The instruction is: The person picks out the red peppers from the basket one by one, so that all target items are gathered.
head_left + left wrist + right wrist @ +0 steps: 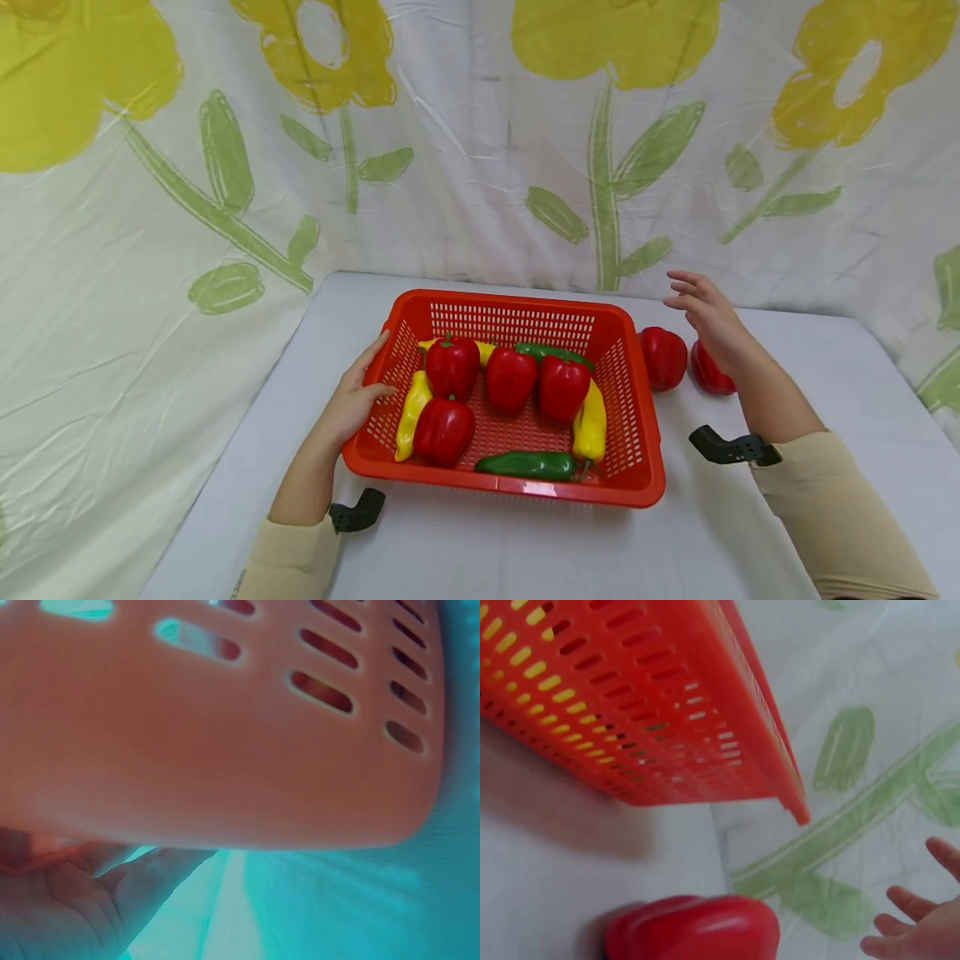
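A red plastic basket [510, 493] with slotted walls holds several red bell peppers [563, 388], long yellow peppers [413, 415] and two long green peppers [527, 465]. My left hand [351, 404] grips its left rim, thumb over the edge and fingers along the outside. The left wrist view shows that hand [75, 907] against the basket's wall [187, 765]. Fingers spread, my right hand [712, 321] hovers apart from the basket, above two red bell peppers on the table. One of these bell peppers [663, 358] stands beside the basket; the other [708, 372] is partly behind the right forearm.
A white-covered table [450, 550] carries everything. Behind and to the left hangs a pale cloth [465, 167] printed with yellow flowers and green leaves. It meets the table's back edge.
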Available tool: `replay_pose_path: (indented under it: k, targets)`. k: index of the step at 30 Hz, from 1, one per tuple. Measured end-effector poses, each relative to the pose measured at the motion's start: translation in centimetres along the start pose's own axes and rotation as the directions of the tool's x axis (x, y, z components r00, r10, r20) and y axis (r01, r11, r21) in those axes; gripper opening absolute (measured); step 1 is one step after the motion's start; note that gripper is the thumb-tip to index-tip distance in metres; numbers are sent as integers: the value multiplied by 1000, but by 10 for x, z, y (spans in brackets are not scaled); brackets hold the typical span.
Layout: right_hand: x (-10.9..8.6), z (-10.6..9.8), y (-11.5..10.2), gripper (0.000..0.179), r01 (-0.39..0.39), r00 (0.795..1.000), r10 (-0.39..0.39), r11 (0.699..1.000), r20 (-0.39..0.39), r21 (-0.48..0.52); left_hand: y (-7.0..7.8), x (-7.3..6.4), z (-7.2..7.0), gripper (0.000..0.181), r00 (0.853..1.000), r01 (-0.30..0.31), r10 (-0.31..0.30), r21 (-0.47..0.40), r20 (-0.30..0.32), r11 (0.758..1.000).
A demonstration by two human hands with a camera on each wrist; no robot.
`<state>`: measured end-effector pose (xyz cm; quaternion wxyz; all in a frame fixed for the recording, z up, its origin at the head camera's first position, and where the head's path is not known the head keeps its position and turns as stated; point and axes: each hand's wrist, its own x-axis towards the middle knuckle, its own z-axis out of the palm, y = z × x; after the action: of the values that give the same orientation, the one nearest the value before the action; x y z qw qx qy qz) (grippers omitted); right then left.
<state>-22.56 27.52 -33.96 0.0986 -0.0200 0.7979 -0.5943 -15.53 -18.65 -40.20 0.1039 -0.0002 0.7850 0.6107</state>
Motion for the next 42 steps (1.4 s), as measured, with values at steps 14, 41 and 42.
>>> replay_pose_path:
  k: [14, 41, 42]
  targets:
    - [-2, 30, -19, 67, 54, 988, -26, 981, 151, -187, 1, -4, -1, 75, 1000, 3, -3, -14, 0, 1000]
    - [0, 95, -36, 64, 204, 875, -71, 951, 478, -232, 1, -1, -1, 75, 1000, -5, 5, 14, 2, 1000]
    - [0, 97, -36, 65, 211, 870, -70, 947, 488, -241, 1, -1, -1, 75, 1000, -3, 3, 14, 2, 1000]
